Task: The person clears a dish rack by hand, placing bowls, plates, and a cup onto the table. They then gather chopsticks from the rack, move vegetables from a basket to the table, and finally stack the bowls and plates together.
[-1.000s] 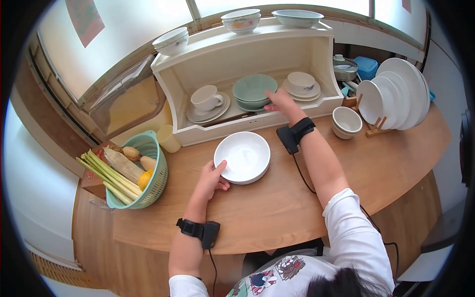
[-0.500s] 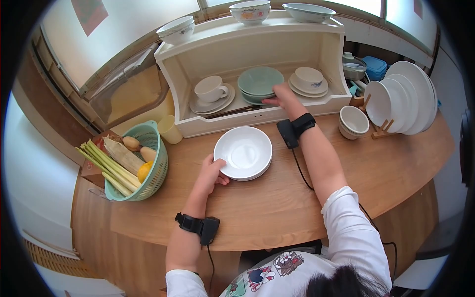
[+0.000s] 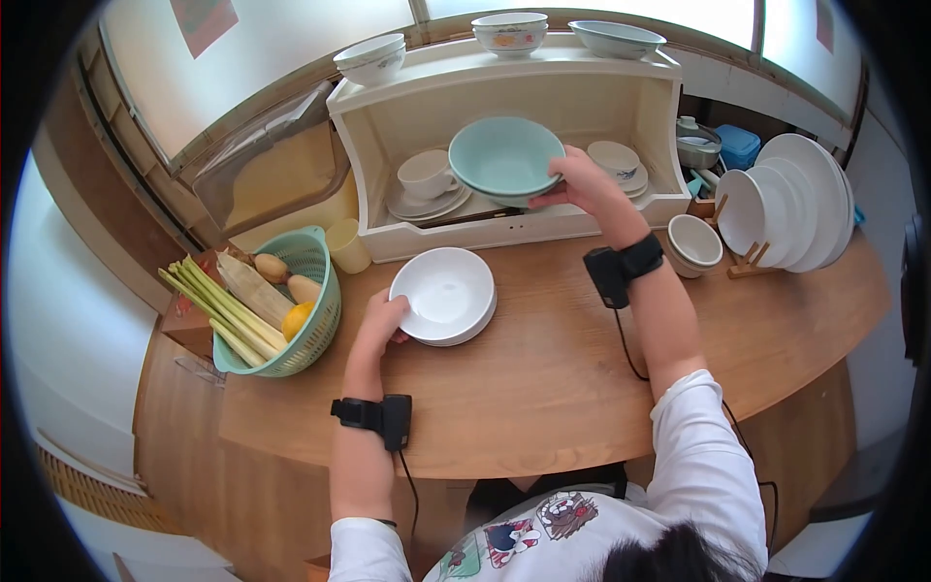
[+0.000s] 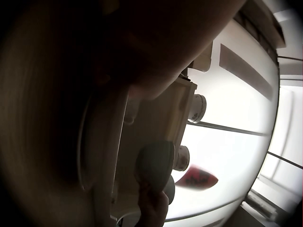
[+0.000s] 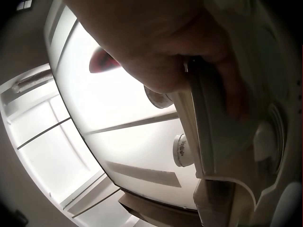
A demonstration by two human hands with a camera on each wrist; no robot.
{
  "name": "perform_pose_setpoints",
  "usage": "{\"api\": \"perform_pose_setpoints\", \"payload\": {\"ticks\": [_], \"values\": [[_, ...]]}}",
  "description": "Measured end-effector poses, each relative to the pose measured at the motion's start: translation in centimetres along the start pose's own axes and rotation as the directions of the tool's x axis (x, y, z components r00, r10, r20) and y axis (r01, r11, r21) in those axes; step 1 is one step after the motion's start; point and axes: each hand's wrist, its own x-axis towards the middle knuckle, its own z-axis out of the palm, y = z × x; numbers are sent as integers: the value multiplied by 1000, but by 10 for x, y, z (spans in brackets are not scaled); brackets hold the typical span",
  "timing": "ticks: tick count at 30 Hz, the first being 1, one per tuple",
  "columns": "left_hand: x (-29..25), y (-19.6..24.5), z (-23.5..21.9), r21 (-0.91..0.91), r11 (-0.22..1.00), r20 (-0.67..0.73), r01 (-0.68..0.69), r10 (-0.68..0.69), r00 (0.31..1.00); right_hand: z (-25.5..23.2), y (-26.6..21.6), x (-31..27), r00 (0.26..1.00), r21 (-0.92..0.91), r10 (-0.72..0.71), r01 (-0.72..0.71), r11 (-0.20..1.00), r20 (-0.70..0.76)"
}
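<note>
With the right hand (image 3: 582,182) gripping the pale-green round ceramic-looking bowl (image 3: 506,158) at the cream open-fronted shelf unit (image 3: 485,233), hold it level, clear of the unit's front edge, while the left hand (image 3: 378,325) grips the white round glossy bowls (image 3: 446,291) before the unit.

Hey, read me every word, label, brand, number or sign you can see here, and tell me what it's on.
No text is readable.
Red sheet on the window: dark marks, too blurred to read.
Shirt: printed pictures; any lettering is too small to read.
</note>
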Motion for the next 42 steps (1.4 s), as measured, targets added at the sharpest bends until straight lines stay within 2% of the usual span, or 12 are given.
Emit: {"api": "perform_pose_setpoints", "payload": {"ticks": [1, 3, 6, 10, 16, 21, 24, 26, 30, 32, 34, 42], "values": [[1, 0, -5, 33, 999, -7, -14, 14, 1000, -2, -1, -7, 1000, -6, 3, -3, 1000, 2], [0, -1, -12, 76, 997, -26, -18, 20, 999, -5, -1, -23, 985, -152, 142, -125, 980, 103], [5, -7, -20, 97, 995, -51, -29, 34, 998, -4, 9, -48, 971, -190, 224, -204, 960, 89], [18, -21, -27, 137, 987, -151, -79, 100, 984, -10, 17, -59, 916, -264, 352, -297, 918, 194], [26, -29, -29, 161, 983, -237, -85, 122, 964, -15, 18, -62, 891, -317, 426, -364, 876, 155], [25, -29, -30, 175, 980, -249, -96, 138, 959, -23, 30, -57, 866, -269, 434, -369, 890, 248], [19, -23, -26, 136, 991, -269, -12, 49, 962, -25, 36, -54, 848, -247, 448, -387, 888, 284], [20, -24, -24, 104, 992, -326, -66, 97, 940, -26, 39, -53, 840, -244, 464, -404, 881, 282], [24, -27, -21, 66, 993, -319, -102, 118, 940, -25, 35, -55, 829, -325, 478, -384, 864, 291], [24, -26, -18, -19, 991, -314, -135, 122, 941, -24, 32, -57, 824, -371, 489, -375, 850, 287], [21, -23, -16, -34, 990, -294, -138, 122, 948, -22, 31, -58, 833, -466, 507, -367, 805, 221], [26, -27, -13, -200, 963, -239, -181, 132, 962, -25, 32, -58, 842, -590, 513, -332, 736, 166]]}}
